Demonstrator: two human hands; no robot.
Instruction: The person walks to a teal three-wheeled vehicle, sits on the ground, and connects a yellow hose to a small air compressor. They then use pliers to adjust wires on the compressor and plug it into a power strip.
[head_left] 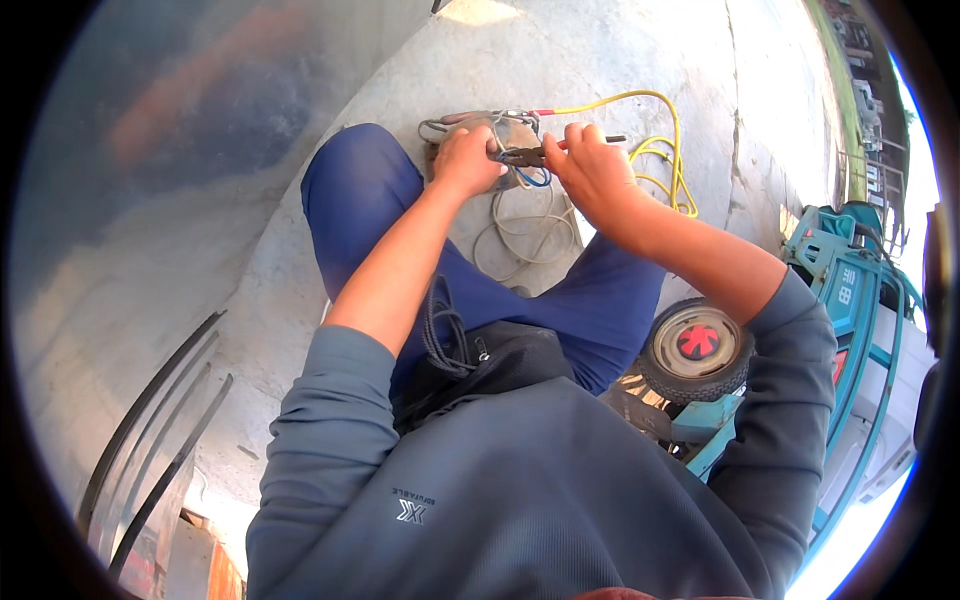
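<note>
My right hand (598,172) is closed round the handles of a pair of dark pliers (524,157), whose jaws reach left toward my other hand. My left hand (466,160) pinches a thin wire at the jaws; its tip is hidden by the fingers. A blue wire (537,182) loops just below the pliers. Behind both hands sits a worn, brownish metal block or box (518,132), partly covered by them. Grey cable (436,126) lies beside it on the left, and a red-ended yellow cable (600,101) runs off its far side.
Pale loose cable (515,232) coils on the concrete floor (690,60) between my knees. The yellow cable bunches at the right. A teal vehicle with a wheel (697,342) stands close on my right. Dark metal bars (165,440) rise at the lower left, near a smooth grey surface (150,180).
</note>
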